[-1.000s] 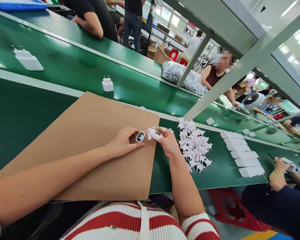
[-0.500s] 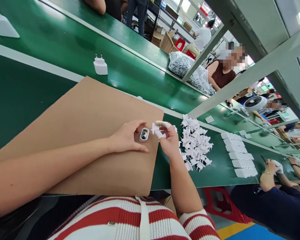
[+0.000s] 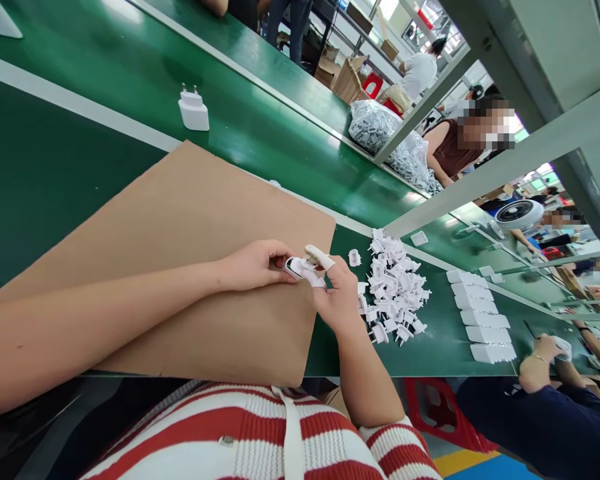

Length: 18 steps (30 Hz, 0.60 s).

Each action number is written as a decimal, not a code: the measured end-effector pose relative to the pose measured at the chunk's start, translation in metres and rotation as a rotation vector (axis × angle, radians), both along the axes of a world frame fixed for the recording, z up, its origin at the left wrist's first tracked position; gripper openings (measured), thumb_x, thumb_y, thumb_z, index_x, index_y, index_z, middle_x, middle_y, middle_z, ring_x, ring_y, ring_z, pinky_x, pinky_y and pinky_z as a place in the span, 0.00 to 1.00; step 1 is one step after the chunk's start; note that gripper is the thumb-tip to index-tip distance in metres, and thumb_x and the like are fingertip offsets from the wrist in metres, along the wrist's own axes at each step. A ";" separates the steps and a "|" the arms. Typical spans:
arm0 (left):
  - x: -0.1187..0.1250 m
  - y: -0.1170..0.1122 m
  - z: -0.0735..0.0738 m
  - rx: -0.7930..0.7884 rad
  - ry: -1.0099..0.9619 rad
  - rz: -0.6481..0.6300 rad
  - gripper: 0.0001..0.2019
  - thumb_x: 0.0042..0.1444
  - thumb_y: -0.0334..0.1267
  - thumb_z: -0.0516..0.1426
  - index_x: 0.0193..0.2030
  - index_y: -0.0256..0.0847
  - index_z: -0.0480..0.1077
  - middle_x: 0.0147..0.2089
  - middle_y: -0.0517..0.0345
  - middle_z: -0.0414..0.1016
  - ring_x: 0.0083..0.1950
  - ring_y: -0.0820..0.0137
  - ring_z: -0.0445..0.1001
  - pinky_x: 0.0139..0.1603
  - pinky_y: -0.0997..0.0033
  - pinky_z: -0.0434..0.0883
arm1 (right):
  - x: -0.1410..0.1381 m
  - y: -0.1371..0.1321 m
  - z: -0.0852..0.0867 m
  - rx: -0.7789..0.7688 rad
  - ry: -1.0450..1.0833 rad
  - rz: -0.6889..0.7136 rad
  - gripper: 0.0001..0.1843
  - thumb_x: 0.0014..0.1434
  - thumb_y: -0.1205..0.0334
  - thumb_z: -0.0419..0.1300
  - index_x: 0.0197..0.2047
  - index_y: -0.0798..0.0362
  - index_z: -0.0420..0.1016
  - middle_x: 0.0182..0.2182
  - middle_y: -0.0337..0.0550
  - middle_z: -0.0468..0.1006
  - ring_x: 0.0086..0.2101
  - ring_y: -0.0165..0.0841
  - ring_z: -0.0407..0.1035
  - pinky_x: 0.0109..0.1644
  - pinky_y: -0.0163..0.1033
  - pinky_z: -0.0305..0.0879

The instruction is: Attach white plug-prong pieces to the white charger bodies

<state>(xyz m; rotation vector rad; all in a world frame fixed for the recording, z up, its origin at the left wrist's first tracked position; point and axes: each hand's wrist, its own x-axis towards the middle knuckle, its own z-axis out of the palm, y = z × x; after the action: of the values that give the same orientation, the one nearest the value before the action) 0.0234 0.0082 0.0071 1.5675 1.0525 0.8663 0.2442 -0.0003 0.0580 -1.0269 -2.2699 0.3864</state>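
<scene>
My left hand (image 3: pixel 253 265) grips a small white charger housing (image 3: pixel 294 267) over a brown cardboard sheet (image 3: pixel 180 233). My right hand (image 3: pixel 336 293), with white finger cots on thumb and forefinger, presses a white plug insert (image 3: pixel 311 272) against the housing's open end. The two parts touch between my fingertips. A heap of several white plug inserts (image 3: pixel 393 287) lies on the green table just right of my right hand.
A finished white charger (image 3: pixel 193 110) stands on the green conveyor belt (image 3: pixel 130 100) behind the cardboard. Rows of white housings (image 3: pixel 483 313) lie to the right. A co-worker's hand (image 3: pixel 547 347) works at the far right. Another person sits across beside bagged parts (image 3: pixel 380 133).
My hands have come together, so the plug insert now meets the housing where a gap stood before. The camera has tilted, shifting the scene up and left.
</scene>
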 end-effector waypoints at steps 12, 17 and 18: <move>0.002 -0.003 0.004 -0.008 0.029 0.090 0.24 0.49 0.62 0.68 0.39 0.42 0.79 0.36 0.56 0.78 0.38 0.62 0.75 0.39 0.65 0.71 | -0.008 -0.002 -0.005 0.087 -0.192 -0.025 0.25 0.64 0.73 0.56 0.62 0.50 0.79 0.48 0.51 0.83 0.47 0.42 0.74 0.50 0.46 0.75; 0.002 -0.003 0.007 0.040 0.070 0.086 0.23 0.51 0.62 0.66 0.37 0.42 0.79 0.36 0.56 0.78 0.38 0.63 0.75 0.38 0.66 0.70 | -0.008 -0.003 -0.004 0.097 -0.094 -0.011 0.26 0.65 0.73 0.55 0.64 0.48 0.77 0.48 0.51 0.82 0.48 0.42 0.74 0.52 0.47 0.75; 0.003 -0.003 0.006 0.046 0.071 0.086 0.23 0.51 0.62 0.67 0.37 0.42 0.79 0.36 0.56 0.78 0.38 0.63 0.75 0.38 0.66 0.70 | -0.008 -0.002 -0.005 0.097 -0.098 -0.014 0.27 0.65 0.73 0.55 0.64 0.48 0.77 0.48 0.51 0.82 0.48 0.42 0.74 0.52 0.47 0.75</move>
<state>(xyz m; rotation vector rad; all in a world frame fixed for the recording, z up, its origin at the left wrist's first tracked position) 0.0259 0.0054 0.0135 1.6111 1.1648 0.9049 0.2359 -0.0023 0.0533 -1.0318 -2.3417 0.2217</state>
